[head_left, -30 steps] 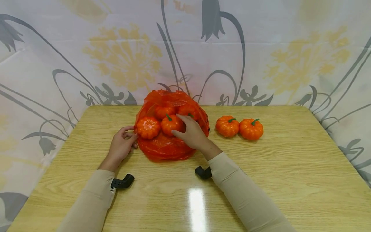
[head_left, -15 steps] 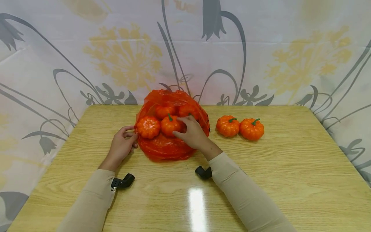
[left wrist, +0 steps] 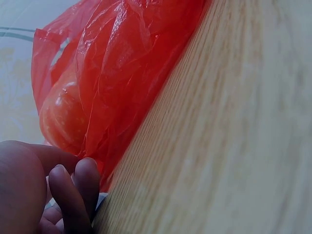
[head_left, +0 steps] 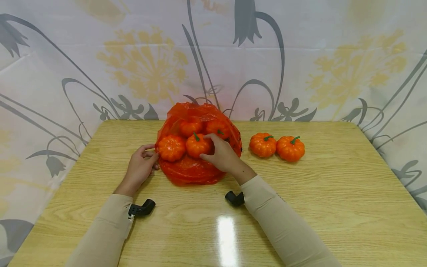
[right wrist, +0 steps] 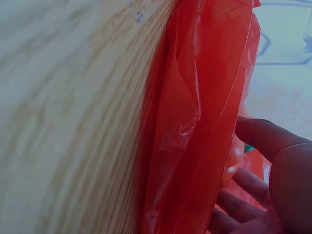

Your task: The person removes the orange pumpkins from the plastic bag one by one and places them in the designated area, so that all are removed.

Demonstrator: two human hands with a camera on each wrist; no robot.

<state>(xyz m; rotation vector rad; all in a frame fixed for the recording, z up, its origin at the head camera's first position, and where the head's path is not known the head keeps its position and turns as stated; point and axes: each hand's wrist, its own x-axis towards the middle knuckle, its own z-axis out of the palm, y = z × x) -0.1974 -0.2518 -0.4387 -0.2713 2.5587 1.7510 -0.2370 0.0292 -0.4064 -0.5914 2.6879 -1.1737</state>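
Observation:
A red plastic bag (head_left: 191,174) lies with its mouth spread on the table, holding several small orange pumpkins. At the bag's left edge, my left hand (head_left: 140,167) pinches the plastic between thumb and fingers; the left wrist view shows the bag (left wrist: 131,63) at those fingertips. My right hand (head_left: 223,154) reaches into the mouth, thumb and fingers curved round the right side of a green-stemmed pumpkin (head_left: 197,145). Beside that one sits another pumpkin (head_left: 171,148), no stem showing. Bag plastic covers much of the right wrist view, hiding most of the gripped pumpkin.
Two more pumpkins, one (head_left: 262,145) touching the other (head_left: 290,148), stand on the wooden table (head_left: 333,193) right of the bag. Behind the table's far edge hangs a flower-patterned cloth (head_left: 213,55).
The left pumpkin in the bag has turned and sunk slightly, and its bright patch looks different. Both hands stay almost where they were.

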